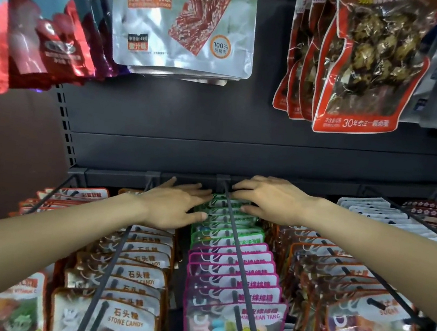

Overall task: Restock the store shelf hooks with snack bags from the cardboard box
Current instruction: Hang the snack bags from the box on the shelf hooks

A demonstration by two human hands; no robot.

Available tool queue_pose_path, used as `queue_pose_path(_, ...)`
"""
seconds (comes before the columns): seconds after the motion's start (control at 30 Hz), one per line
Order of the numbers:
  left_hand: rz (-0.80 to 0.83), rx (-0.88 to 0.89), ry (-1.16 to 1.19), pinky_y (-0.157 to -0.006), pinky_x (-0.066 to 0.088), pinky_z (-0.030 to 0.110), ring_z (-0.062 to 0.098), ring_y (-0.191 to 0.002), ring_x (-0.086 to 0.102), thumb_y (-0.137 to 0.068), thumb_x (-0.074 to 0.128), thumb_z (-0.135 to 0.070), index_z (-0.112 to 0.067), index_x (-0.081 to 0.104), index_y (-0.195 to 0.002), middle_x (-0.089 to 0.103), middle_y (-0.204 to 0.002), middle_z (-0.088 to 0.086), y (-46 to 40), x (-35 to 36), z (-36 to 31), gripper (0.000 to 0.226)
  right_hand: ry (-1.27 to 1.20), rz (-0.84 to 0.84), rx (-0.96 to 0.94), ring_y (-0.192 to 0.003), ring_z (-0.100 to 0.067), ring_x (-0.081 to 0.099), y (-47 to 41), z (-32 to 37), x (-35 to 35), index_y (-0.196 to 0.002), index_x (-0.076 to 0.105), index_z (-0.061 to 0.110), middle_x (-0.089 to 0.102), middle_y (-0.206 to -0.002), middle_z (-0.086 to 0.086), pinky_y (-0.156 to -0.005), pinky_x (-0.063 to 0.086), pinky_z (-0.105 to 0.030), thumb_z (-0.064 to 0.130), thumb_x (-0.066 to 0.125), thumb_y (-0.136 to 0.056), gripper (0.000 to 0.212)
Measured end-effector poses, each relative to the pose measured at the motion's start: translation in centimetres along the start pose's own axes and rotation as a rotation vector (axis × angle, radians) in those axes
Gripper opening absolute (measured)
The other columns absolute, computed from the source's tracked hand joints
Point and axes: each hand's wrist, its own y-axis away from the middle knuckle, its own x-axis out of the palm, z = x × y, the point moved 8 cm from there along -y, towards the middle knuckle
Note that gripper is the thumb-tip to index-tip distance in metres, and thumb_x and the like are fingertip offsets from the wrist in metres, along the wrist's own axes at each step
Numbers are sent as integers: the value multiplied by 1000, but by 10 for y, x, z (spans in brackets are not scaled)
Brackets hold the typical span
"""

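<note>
We see our left hand (176, 205) and right hand (268, 199) flanking the hook (232, 239), straight fingers (202, 193) pressing green-edged snack bags (222, 213) just beneath them.

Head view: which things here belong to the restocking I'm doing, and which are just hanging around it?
In the job:
- left hand and right hand, both on the green-edged bags
- centre hook carrying them
- pink-edged bags in front on that hook

Just nearby:
- stone candy bags
- silver jerky bag
- red-edged egg bags

The cardboard box is out of view.
</note>
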Motion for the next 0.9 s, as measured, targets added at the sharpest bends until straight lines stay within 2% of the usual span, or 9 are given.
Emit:
queue_pose_path(0.3,0,32,22,-121,4,41,8,-148,3,-102,20,-47,-26,15,-153,14,-160,-10,2,1,0,56,-29,68,-12,-140,-16,30,3,3,1,-148,35,28,33,-154,9,-112,30,-33,36,31,-105,44)
queue_pose_path(0.37,-57,43,24,-120,12,40,10,-147,12,-103,23,-45,-25,22,-152,21,-159,-8,7,-6,-2,53,-37,51,9,-139,-16,33,10,3,-5,-148,36,27,37,-152,9,-111,33,-35,33,33,-105,43)
queue_pose_path(0.47,-171,73,73,-116,23,30,11,-142,28,-104,28,-37,-25,32,-149,35,-153,-5,24,-21,-12,47,-96,9,69,-136,-15,39,28,4,-16,-146,40,25,42,-149,7,-109,35,-35,25,36,-104,42)
queue_pose_path(0.57,-203,130,71,-118,14,29,6,-141,28,-105,28,-31,-27,31,-149,33,-154,-10,44,-27,-21,45,-164,-18,158,-140,-14,34,53,5,-22,-150,32,25,36,-153,6,-111,29,-28,21,35,-104,45)
queue_pose_path(0.67,-83,148,3,-118,-1,32,-2,-144,13,-105,25,-29,-33,23,-150,22,-156,-18,53,-16,-19,46,-153,77,195,-147,-11,16,70,8,-14,-154,19,24,21,-159,5,-119,17,-30,20,32,-104,52)
queue_pose_path(0.77,2,142,-61,-118,-4,35,1,-146,8,-105,23,-30,-34,19,-151,16,-157,-18,57,-5,-17,47,-131,231,219,-149,-11,3,71,11,3,-155,7,20,5,-162,5,-119,6,-30,18,29,-103,57)
queue_pose_path(0.9,14,133,-52,-119,-3,36,2,-146,6,-105,23,-30,-34,19,-151,16,-157,-19,60,-3,-18,46,-108,314,230,-149,-11,-3,64,12,16,-155,3,22,-1,-162,8,-121,5,-33,21,27,-104,57)
